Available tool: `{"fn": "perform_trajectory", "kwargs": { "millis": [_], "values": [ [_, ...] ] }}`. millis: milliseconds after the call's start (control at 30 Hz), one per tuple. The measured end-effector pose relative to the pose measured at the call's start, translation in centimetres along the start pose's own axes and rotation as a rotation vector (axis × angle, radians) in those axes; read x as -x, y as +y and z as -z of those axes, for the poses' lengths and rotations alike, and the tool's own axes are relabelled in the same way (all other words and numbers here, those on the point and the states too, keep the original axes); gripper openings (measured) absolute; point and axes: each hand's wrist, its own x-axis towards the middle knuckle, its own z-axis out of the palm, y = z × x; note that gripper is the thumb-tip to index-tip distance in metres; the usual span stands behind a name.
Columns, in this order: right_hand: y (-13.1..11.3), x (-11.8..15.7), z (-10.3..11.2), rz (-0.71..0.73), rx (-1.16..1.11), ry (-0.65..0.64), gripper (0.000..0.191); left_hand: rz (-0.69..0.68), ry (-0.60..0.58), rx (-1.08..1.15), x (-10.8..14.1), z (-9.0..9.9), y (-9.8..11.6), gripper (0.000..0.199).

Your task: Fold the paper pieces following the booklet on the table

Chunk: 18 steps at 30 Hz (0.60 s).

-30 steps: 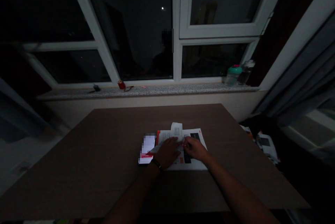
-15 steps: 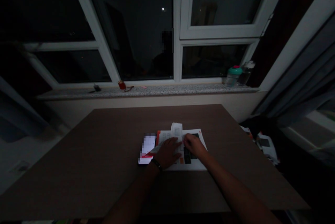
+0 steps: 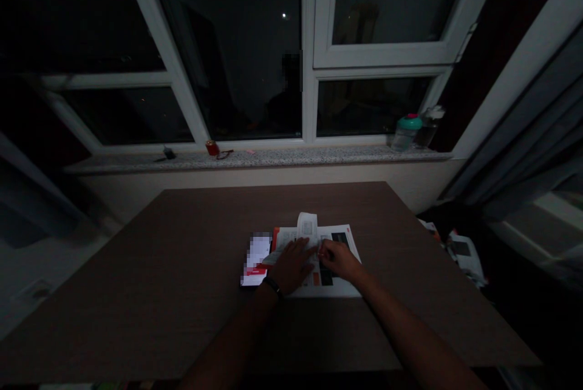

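Note:
A printed booklet (image 3: 342, 290) with white, orange and black pages lies spread on the table. My left hand (image 3: 294, 262) rests on its left part, fingers stretched out over a folded page (image 3: 308, 225) whose top sticks up past the rest. My right hand (image 3: 337, 259) is closed just right of those fingertips, near the booklet's middle. A small reddish spot shows at its fingers, too dark and small to name. Beside the booklet on the left, partly under its lifted corner, is a phone (image 3: 259, 250) with a lit screen.
The brown table (image 3: 195, 238) stands against a window wall. On the stone sill (image 3: 282, 158) are a small red jar (image 3: 212, 147), a teal-lidded bottle (image 3: 407, 133) and a clear bottle (image 3: 429, 127). More printed papers (image 3: 465, 256) lie beyond the table's right edge.
My right hand has shifted and turned slightly at the same spot on the booklet. The left hand stays nearly still, and the page corner over the phone has dropped a little.

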Motion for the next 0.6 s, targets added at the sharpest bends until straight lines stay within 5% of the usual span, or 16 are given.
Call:
{"fn": "perform_trajectory", "kwargs": {
  "millis": [167, 400, 600],
  "values": [
    [-0.4, 0.3, 0.1, -0.012, -0.046, -0.119, 0.014, 0.004, -0.009, 0.003, -0.1, -0.3, -0.2, 0.048],
    [0.5, -0.4, -0.5, -0.096, -0.046, 0.080, 0.012, 0.006, -0.017, 0.000, -0.2, -0.1, -0.2, 0.047],
    [0.8, 0.1, -0.4, -0.055, -0.124, -0.080, 0.011, 0.014, -0.021, 0.007, -0.1, -0.4, -0.4, 0.050]
  ]
}}
